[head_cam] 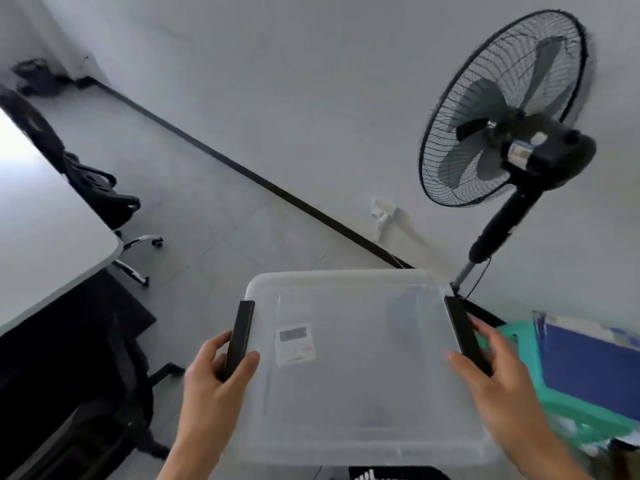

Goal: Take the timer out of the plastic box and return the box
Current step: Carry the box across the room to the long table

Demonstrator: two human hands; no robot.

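Note:
I hold a clear plastic box with its lid on, above the floor in front of me. My left hand grips the black latch on its left side. My right hand grips the black latch on its right side. Through the lid a small white timer with a dark display shows, left of the middle. A blurred blue shape lies inside toward the far right corner.
A black standing fan rises at the right, by the wall. A green crate with a blue item in it sits at the right edge. A white table and black office chairs are on the left.

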